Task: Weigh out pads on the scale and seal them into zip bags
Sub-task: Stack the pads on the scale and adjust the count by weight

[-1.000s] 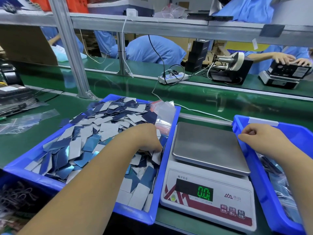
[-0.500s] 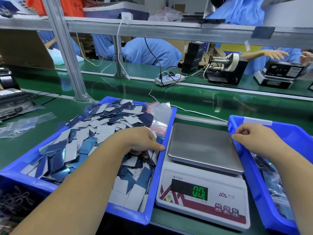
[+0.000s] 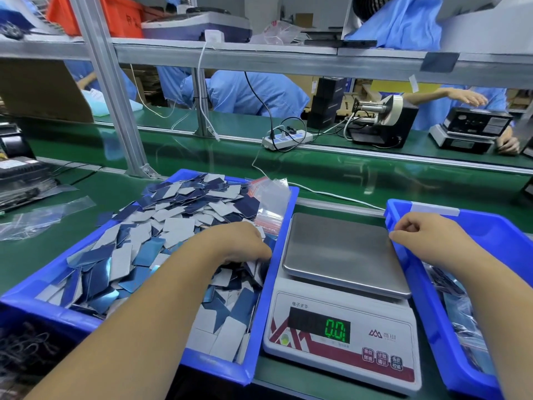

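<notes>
Several blue and grey pads (image 3: 173,226) lie heaped in a blue bin (image 3: 275,264) on the left. My left hand (image 3: 233,241) is palm down in the heap near the bin's right wall, its fingers curled into the pads. A stack of clear zip bags (image 3: 271,203) with red strips leans in the bin's far right corner. The scale (image 3: 340,252) stands between the bins with a bare steel platter, and its display (image 3: 336,330) reads 0.0. My right hand (image 3: 427,235) rests on the left rim of the right blue bin (image 3: 490,226), fingers loosely curled, holding nothing.
Filled clear bags (image 3: 461,307) lie inside the right bin. A green conveyor belt (image 3: 346,171) runs behind the scale, with a power strip (image 3: 287,138) and cables on it. An aluminium post (image 3: 115,96) rises at the back left. People in blue work across the belt.
My left hand has dug a little deeper into the pads by the bin's right wall. My right hand has stayed on the right bin's rim. The scale still reads 0.0.
</notes>
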### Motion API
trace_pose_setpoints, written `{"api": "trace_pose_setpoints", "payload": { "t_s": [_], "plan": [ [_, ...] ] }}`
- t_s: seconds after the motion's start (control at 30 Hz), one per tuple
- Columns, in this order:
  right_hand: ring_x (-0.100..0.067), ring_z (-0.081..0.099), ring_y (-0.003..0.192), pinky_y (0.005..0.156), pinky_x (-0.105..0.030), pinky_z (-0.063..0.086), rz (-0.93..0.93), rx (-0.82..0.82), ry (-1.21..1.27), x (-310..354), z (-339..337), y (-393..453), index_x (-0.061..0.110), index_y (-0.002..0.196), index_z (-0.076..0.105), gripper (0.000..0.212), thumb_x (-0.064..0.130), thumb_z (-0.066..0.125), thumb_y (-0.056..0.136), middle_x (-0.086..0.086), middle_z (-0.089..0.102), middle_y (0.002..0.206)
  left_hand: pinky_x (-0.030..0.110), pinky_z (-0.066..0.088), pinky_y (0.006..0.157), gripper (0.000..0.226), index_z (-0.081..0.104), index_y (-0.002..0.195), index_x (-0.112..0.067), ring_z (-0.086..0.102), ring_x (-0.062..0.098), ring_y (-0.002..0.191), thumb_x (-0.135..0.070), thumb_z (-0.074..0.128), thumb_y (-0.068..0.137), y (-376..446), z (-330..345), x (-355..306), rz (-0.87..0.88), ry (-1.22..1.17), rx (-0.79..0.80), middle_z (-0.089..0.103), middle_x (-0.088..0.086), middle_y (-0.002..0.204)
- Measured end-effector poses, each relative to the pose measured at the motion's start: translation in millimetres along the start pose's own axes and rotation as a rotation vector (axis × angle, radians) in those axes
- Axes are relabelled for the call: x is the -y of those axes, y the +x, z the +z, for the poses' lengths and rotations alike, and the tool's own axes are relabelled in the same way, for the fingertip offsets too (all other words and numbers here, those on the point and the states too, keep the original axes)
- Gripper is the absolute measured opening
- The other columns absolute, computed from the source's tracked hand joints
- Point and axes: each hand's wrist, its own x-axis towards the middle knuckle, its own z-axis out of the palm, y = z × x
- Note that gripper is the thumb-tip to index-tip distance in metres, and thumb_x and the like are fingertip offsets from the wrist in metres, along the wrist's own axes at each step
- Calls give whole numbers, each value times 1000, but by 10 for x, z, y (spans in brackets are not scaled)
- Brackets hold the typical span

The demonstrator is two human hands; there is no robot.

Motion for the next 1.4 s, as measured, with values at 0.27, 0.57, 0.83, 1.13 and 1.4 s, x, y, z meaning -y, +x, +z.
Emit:
{"api": "trace_pose_setpoints", "payload": {
  "t_s": [0.27, 0.57, 0.83, 1.13, 1.4],
  "plan": [
    [-12, 58, 78, 59, -28, 40, 11, -7, 10, -20, -8, -4, 26, 80, 67, 12, 32, 64, 90, 6, 67, 82, 30, 41, 64, 23, 60, 82, -12, 48, 21, 65, -34, 65, 79, -25, -7, -1, 24, 97, 8, 56, 0, 76],
    [-13, 57, 79, 61, -29, 40, 5, -5, 26, -13, -18, 1, 26, 79, 68, 12, 31, 64, 90, 6, 65, 82, 30, 40, 60, 20, 69, 91, -24, 52, 19, 65, -24, 68, 70, -61, -232, 200, 62, -149, -69, 64, -2, 74],
    [-13, 57, 80, 62, -31, 41, 8, 1, 35, -5, -12, 6, 27, 79, 67, 12, 32, 64, 90, 8, 66, 83, 26, 28, 49, 18, 70, 93, -24, 39, 18, 57, -15, 66, 77, -33, -327, 215, 88, -464, -100, 61, -1, 66],
    [-8, 56, 82, 61, -27, 39, 1, 5, 9, -35, -8, 34, 28, 79, 67, 12, 34, 64, 89, 10, 66, 87, 30, 39, 65, 13, 64, 94, -25, 56, 15, 77, -19, 72, 85, -7, -182, 199, 136, -284, 137, 68, 3, 92],
    [-9, 57, 82, 62, -28, 40, -8, 21, 12, -48, 8, 45, 30, 78, 68, 12, 37, 65, 88, 10, 66, 89, 27, 35, 57, 12, 63, 97, -20, 50, 15, 64, -17, 71, 89, -24, -155, 243, 208, -330, 198, 67, 0, 72]
  ]
}}
